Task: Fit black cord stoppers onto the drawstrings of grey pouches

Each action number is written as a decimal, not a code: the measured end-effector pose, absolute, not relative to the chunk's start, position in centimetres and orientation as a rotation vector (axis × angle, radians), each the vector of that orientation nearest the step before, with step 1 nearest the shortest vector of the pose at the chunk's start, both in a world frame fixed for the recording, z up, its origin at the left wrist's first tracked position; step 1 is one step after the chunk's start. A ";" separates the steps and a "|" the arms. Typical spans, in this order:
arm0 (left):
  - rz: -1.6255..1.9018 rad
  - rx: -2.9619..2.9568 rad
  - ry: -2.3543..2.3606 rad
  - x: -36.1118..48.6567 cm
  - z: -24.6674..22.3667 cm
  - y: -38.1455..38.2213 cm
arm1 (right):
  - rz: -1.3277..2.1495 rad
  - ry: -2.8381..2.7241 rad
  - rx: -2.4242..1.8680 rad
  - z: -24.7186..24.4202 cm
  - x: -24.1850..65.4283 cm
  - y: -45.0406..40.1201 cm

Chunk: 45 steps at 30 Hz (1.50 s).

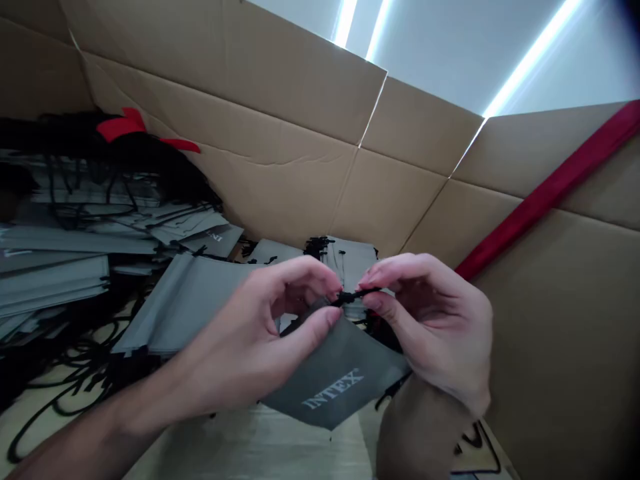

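Between my hands, both pinch a black drawstring: left hand at nine o'clock, right hand at three; grey pouch hangs at six.

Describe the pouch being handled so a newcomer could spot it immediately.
Inside the big cardboard box, below the grey pouch stacks, both hands meet at centre. The grey pouch hangs between the left hand and right hand. Only it shows a full white INTEX print.
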<state>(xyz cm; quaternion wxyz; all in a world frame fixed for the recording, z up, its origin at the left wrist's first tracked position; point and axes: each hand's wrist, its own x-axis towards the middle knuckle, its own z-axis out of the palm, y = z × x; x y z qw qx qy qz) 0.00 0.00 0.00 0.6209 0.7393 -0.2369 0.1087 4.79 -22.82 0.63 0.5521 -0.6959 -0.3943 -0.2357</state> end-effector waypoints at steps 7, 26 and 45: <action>0.358 1.535 -0.554 0.8 -0.1 -0.4 | -0.578 -0.976 -1.630 0.4 5.3 -21.2; 0.991 1.806 -0.836 1.9 -1.5 1.0 | -0.895 -1.056 -1.900 0.7 3.9 -20.9; 1.308 2.145 -1.023 1.1 -1.9 1.9 | -0.937 -1.158 -2.013 0.8 3.5 -20.8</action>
